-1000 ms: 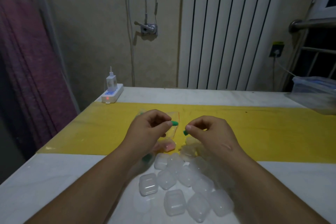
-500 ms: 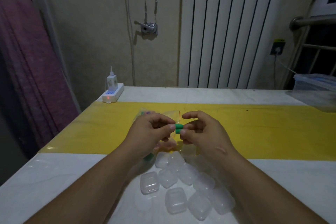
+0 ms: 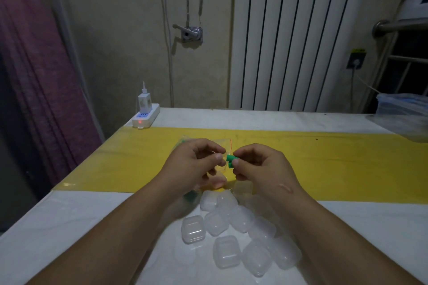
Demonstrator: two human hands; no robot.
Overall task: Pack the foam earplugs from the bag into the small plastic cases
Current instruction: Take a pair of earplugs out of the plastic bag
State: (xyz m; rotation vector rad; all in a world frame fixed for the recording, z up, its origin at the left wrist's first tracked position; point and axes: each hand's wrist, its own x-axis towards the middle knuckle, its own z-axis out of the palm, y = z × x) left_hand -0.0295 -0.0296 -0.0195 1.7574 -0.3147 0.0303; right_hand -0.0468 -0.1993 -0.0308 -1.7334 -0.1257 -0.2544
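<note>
While the cases [image 3: 231, 233] lie in a heap on the white table [image 3: 92, 227], just on the person's side of the yellow strip [image 3: 324, 159], the head view puts the step in hand at gathering a pair of plugs. The right hand [image 3: 261, 169] pinches two green earplugs [image 3: 231, 161] side by side between thumb and forefinger, above the strip's near half. The left hand [image 3: 194, 164] hovers just beside them with its fingers curled. I cannot tell whether it touches the plugs or holds the bag [image 3: 222, 144]. The clear bag lies on the strip, behind and under that hand. None of the cases in plain view shows colour inside, so the packing seems near its start. Next, I judge, the left hand must take one case from the heap below the strip and open its lid, so that the right can press both plugs in. The foam will squash easily, but the light cases may skid.
</note>
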